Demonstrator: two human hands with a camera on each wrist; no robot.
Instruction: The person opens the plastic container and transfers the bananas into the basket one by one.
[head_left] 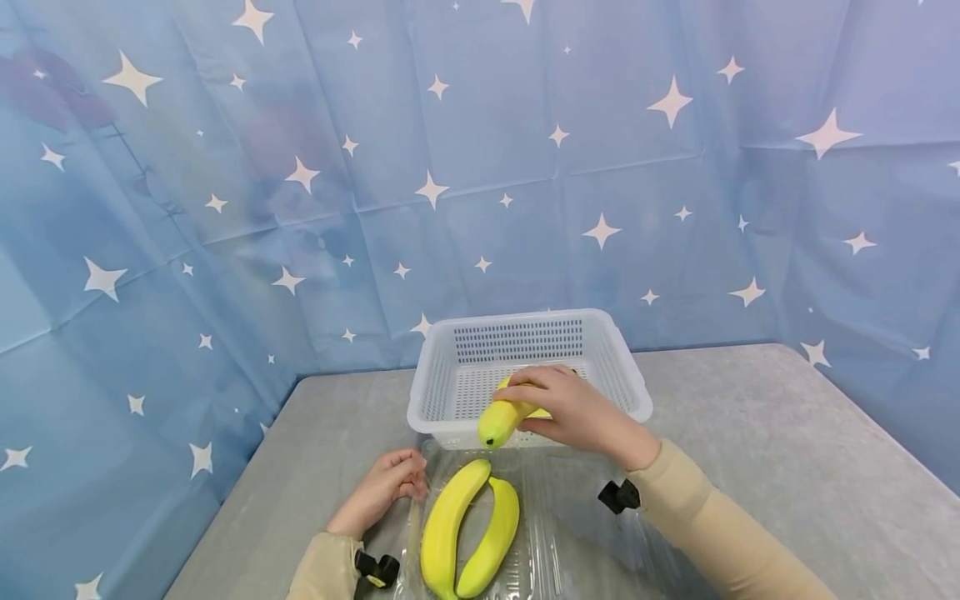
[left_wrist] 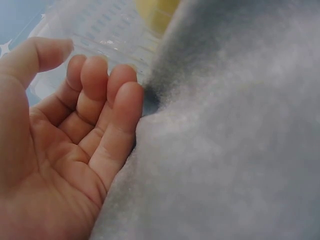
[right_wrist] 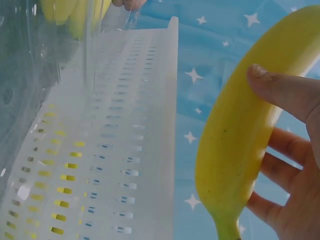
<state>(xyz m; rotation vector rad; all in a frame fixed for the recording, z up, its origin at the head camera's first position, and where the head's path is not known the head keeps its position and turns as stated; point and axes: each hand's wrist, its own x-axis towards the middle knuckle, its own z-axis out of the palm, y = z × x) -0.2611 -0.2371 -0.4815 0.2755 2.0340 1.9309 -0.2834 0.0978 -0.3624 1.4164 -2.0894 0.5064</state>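
My right hand (head_left: pixel 570 408) grips a yellow banana (head_left: pixel 501 421) over the front rim of a white slotted basket (head_left: pixel 422 398). In the right wrist view the thumb lies on one side of that banana, with the other fingers behind it. More yellow shows through the basket's slots there. Two bananas (head_left: pixel 447 529) lie in a clear plastic container (head_left: pixel 534 546) in front of the basket. Beside the container's left far corner is my left hand (head_left: pixel 386 487). Its fingers are loosely bent and the thumb stands apart from them, with nothing between, in the left wrist view.
A clear plastic lid (head_left: pixel 588 533) spreads to the right of the container, under my right forearm. The grey tabletop (head_left: pixel 735 417) extends to both sides. Behind it hangs a blue curtain (head_left: pixel 510 225) with white stars.
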